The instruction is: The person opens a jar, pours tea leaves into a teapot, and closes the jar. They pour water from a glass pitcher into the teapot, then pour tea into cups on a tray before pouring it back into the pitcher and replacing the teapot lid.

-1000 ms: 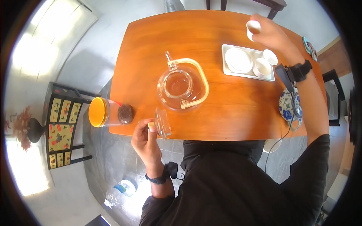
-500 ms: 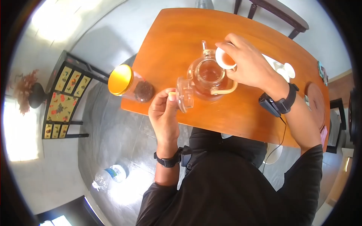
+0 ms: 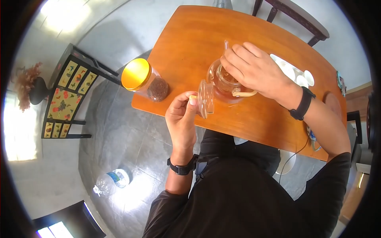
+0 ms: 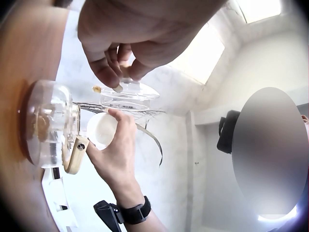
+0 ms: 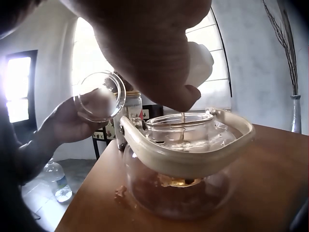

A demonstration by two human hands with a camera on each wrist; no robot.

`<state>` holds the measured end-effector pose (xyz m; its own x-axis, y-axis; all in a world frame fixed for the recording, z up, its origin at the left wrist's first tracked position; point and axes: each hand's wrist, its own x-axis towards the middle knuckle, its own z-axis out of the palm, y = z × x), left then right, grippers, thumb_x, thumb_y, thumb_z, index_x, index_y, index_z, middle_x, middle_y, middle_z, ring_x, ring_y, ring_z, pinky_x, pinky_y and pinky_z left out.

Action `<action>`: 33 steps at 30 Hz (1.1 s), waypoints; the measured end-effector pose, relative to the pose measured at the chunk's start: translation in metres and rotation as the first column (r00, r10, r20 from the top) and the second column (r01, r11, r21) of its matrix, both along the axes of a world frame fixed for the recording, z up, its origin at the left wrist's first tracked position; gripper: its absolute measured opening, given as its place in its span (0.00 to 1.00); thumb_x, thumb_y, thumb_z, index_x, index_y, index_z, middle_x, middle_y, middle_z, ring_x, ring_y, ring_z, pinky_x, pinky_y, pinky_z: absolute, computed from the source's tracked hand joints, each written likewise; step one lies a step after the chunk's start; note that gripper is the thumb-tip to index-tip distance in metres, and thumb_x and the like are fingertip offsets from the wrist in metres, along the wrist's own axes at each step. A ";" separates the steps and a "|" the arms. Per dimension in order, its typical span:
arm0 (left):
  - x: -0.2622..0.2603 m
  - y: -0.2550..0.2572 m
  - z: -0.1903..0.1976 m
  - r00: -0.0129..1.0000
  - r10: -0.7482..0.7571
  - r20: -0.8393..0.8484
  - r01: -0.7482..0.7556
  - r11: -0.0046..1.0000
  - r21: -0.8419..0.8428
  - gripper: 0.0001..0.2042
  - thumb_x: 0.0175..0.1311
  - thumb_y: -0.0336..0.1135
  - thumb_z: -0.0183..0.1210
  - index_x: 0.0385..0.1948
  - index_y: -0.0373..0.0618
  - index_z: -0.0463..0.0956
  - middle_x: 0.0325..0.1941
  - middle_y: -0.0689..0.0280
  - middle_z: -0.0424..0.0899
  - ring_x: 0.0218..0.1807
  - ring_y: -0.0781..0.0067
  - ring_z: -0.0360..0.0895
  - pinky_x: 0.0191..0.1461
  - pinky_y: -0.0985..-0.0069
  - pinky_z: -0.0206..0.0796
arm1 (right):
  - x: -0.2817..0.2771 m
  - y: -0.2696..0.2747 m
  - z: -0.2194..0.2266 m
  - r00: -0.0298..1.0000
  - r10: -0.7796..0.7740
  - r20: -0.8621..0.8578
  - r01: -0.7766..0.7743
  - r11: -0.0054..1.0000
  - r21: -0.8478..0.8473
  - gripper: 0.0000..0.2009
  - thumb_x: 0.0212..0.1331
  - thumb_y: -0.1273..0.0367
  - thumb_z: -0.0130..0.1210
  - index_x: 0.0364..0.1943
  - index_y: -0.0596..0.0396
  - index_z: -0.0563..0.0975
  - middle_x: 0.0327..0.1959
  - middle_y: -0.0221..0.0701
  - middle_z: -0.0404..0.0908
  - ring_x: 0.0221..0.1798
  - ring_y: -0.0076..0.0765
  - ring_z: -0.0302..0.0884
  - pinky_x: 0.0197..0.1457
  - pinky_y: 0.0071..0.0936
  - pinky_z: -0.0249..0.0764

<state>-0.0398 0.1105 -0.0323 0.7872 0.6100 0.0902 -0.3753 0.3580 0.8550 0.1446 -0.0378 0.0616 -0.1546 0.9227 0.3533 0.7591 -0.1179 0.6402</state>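
My left hand (image 3: 181, 125) pinches the knob of a clear glass lid (image 3: 205, 99), which stands on edge beside the teapot. The glass teapot (image 3: 214, 81) sits on the wooden table, its pale handle (image 5: 193, 163) folded down to one side. Over the pot's mouth, my right hand (image 3: 256, 71) grips a small white cup (image 4: 100, 130). That cup is tipped in the right wrist view, and a thin stream of liquid (image 5: 183, 123) falls into the pot. The hand hides the cup in the head view.
Left of the teapot stands a jar with a yellow lid (image 3: 135, 74) and dark contents. A white tray (image 3: 274, 57) with small white cups (image 3: 308, 78) lies beyond my right hand. A blue-and-white pot (image 3: 312, 137) shows partly by my right forearm. A plastic bottle (image 3: 109, 182) lies on the floor.
My right hand has carried the cup from beyond the tray to over the teapot and tipped it. The left hand still holds the lid beside the pot. The head view has shifted.
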 end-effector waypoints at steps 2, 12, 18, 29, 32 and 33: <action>0.002 -0.002 0.003 1.000 -0.003 0.009 0.003 1.000 0.003 0.09 0.73 0.29 0.59 0.48 0.34 0.79 0.41 0.66 0.84 0.37 0.81 0.79 0.41 0.80 0.72 | 0.005 -0.004 0.002 0.999 0.034 -0.026 -0.033 0.999 0.042 0.17 0.49 0.68 0.61 0.46 0.55 0.79 0.49 0.31 0.78 0.55 0.35 0.74 0.60 0.30 0.70; 0.053 0.012 0.038 0.987 -0.115 -0.112 0.153 0.883 0.444 0.08 0.71 0.28 0.61 0.45 0.32 0.79 0.37 0.66 0.84 0.35 0.83 0.78 0.40 0.82 0.72 | 0.115 -0.138 0.022 0.291 -0.156 -0.944 0.648 0.758 0.075 0.22 0.51 0.71 0.63 0.53 0.54 0.74 0.52 0.38 0.79 0.56 0.45 0.77 0.59 0.38 0.73; 0.069 0.009 0.060 0.980 -0.128 -0.153 0.195 0.787 0.586 0.08 0.69 0.27 0.63 0.45 0.32 0.79 0.35 0.70 0.78 0.38 0.84 0.75 0.43 0.84 0.71 | 0.171 -0.194 -0.013 -0.183 -0.351 -0.918 0.729 0.578 -0.366 0.25 0.46 0.72 0.63 0.53 0.55 0.74 0.51 0.41 0.78 0.55 0.44 0.77 0.58 0.36 0.74; 0.071 0.003 0.068 0.977 0.012 -0.213 0.154 0.652 0.742 0.07 0.67 0.27 0.65 0.42 0.35 0.81 0.32 0.67 0.79 0.34 0.81 0.77 0.39 0.82 0.72 | 0.170 -0.182 -0.029 -0.163 -0.602 -0.781 0.607 0.563 -0.561 0.28 0.39 0.74 0.67 0.52 0.56 0.75 0.52 0.44 0.79 0.57 0.49 0.77 0.56 0.38 0.74; 0.083 0.006 0.076 0.973 0.023 -0.231 0.174 0.584 0.793 0.07 0.65 0.27 0.65 0.41 0.36 0.82 0.32 0.65 0.80 0.32 0.79 0.77 0.36 0.80 0.71 | 0.165 -0.179 -0.033 -0.173 -0.591 -0.788 0.604 0.568 -0.559 0.30 0.37 0.73 0.69 0.53 0.56 0.75 0.52 0.45 0.80 0.57 0.50 0.78 0.55 0.38 0.74; 0.087 0.009 0.077 0.974 0.015 -0.227 0.179 0.562 0.807 0.07 0.65 0.27 0.65 0.41 0.36 0.82 0.32 0.65 0.80 0.32 0.79 0.77 0.36 0.80 0.71 | 0.165 -0.180 -0.034 -0.151 -0.597 -0.788 0.603 0.576 -0.552 0.29 0.37 0.73 0.69 0.51 0.55 0.75 0.50 0.43 0.80 0.56 0.48 0.78 0.55 0.38 0.74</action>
